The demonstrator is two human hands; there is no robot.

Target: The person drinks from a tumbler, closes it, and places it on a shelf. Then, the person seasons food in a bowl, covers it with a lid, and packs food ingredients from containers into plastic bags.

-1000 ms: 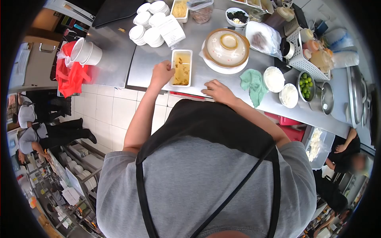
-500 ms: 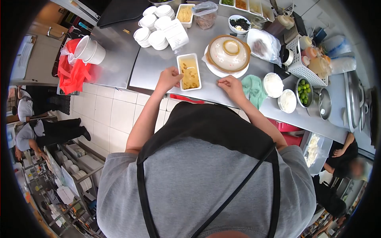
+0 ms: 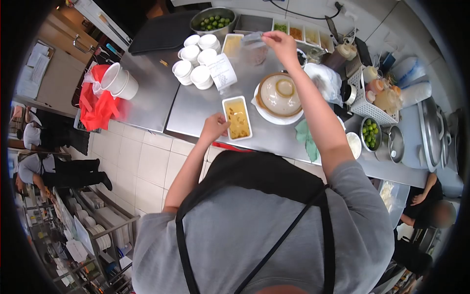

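A white rectangular tub (image 3: pixel 247 105) of yellowish liquid with brown pieces stands near the counter's front edge. My left hand (image 3: pixel 214 128) is closed at its left rim, fingertips against the tub. My right hand (image 3: pixel 281 46) reaches to the back and pinches the top of a clear plastic bag (image 3: pixel 254 55) with brownish contents. Beneath my right forearm is a lidded clay pot (image 3: pixel 274 93) on a white plate (image 3: pixel 267 115).
Stacked white lidded cups (image 3: pixel 200 76) and a printed slip (image 3: pixel 223 71) stand left of the bag. A green cloth (image 3: pixel 304 139), a bowl of limes (image 3: pixel 370 134) and a bottle basket (image 3: pixel 367 100) are at right. Other people (image 3: pixel 433 210) stand to the sides.
My right hand has left the spot beside the pot and gone up to the back, taking hold of the plastic bag's top. My left hand stays at the tub. The view has shifted.
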